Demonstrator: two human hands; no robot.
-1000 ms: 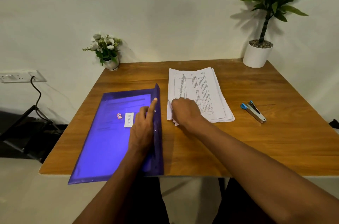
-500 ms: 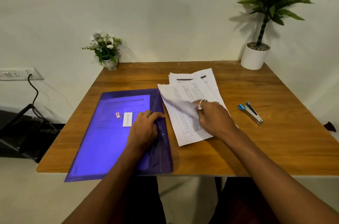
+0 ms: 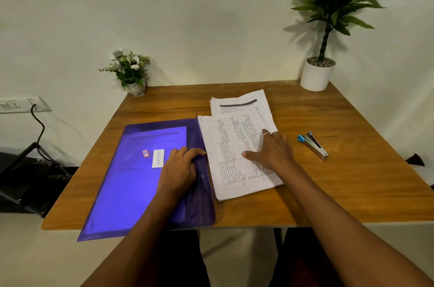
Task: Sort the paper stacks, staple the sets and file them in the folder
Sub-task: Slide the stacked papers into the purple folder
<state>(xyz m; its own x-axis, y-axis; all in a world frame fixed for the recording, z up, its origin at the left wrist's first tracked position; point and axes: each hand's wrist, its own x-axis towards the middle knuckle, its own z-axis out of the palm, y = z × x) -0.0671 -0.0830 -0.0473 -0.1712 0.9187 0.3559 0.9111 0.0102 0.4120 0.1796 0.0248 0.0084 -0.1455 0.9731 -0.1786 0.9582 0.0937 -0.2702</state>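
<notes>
Head view: one folder (image 3: 131, 181), two paper sets (image 3: 234, 159) (image 3: 242, 102), one stapler (image 3: 312, 144).

Wood, plastic, paper, metal.
Smooth, lightly glossy wood-grain table (image 3: 352, 169); translucent purple plastic folder (image 3: 131, 181) with a sheen, matt paper label (image 3: 157, 158) stuck on it; matt white printed paper stacks (image 3: 234, 169); stapler (image 3: 313, 144) of shiny metal with blue plastic ends; smooth matt white pot (image 3: 317, 77).
</notes>
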